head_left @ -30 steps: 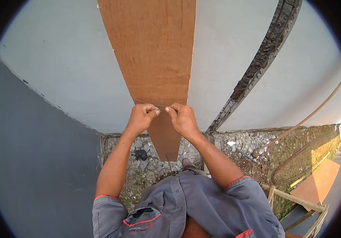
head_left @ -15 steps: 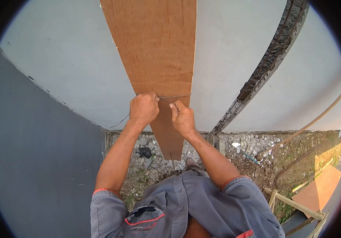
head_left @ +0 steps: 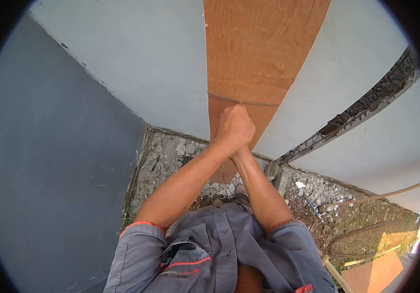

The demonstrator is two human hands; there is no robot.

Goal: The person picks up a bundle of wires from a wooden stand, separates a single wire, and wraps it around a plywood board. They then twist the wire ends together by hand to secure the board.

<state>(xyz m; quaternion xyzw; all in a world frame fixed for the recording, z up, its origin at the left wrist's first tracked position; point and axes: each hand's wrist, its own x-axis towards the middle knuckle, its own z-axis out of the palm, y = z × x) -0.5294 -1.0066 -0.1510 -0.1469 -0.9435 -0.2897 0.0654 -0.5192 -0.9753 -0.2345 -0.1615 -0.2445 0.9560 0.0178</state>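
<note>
A thin wire (head_left: 263, 104) runs across the face of a long plywood strip (head_left: 263, 49) set against a pale wall. My left hand (head_left: 236, 126) is a closed fist at the wire, in front of the strip's lower part. Behind it, my right hand (head_left: 241, 152) is mostly covered; only its wrist side shows and its fingers are hidden. The two hands are crossed close together, one over the other. Below them the strip's lower end (head_left: 223, 173) hangs over the rubble.
A grey wall (head_left: 58, 161) stands on the left. To the right, a rough channel with exposed metal (head_left: 361, 105) cuts the pale wall (head_left: 346, 73). Broken rubble (head_left: 156, 161) covers the ground. A coiled cable (head_left: 334, 246) and a plywood piece (head_left: 373, 273) lie at lower right.
My hands were side by side, each pinching at the wire; now the left has crossed in front of the right. The view has turned, shifting the strip to the right.
</note>
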